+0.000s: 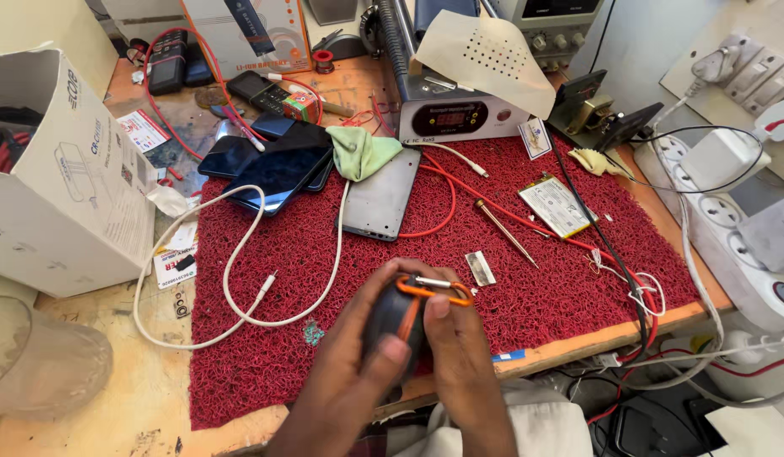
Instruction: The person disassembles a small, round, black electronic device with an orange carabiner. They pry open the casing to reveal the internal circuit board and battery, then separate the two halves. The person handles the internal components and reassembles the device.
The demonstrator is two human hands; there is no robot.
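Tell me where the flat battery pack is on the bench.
The battery pack lies on the red mat's right side, between the thin screwdriver and a black cable.

Red mat (544, 288), orange-trimmed black device (398, 315)

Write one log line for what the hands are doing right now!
left hand: holds black gadget | right hand: on orange clip | under: red mat | near: white cable, grey phone
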